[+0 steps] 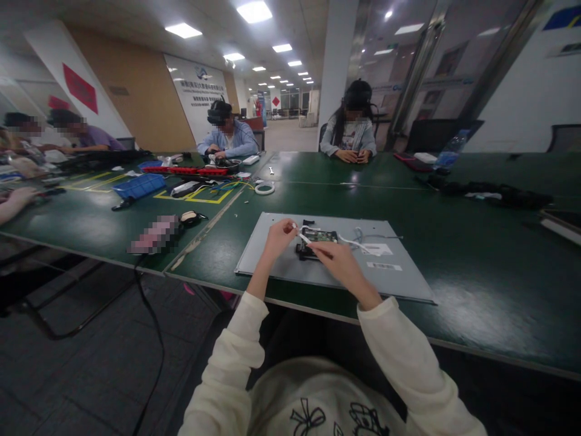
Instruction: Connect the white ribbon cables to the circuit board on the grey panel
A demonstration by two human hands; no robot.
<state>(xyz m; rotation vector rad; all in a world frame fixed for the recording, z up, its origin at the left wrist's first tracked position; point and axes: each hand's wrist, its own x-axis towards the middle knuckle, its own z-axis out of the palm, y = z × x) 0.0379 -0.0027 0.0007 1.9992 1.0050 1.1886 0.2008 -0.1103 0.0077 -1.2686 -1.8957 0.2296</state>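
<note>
A flat grey panel [281,266] lies on the green table in front of me. Near its middle is a green circuit board [323,236] in a black mount, with a white cable [349,241] running off to the right. Over the board's left side, my left hand [279,235] pinches one end of a small white strip [303,237]. My right hand [334,259] has its fingers closed on the strip's lower end. Whether the strip is tape or part of a cable is too small to make out. White labels [385,266] are stuck on the panel's right part.
On the left stand a blue basket [140,186], a roll of tape [264,188], loose wires and a corded pouch [193,217]. A small wrench [271,171] lies farther back. Two people [231,136] sit opposite; others work at far left. A bottle [451,150] stands at right.
</note>
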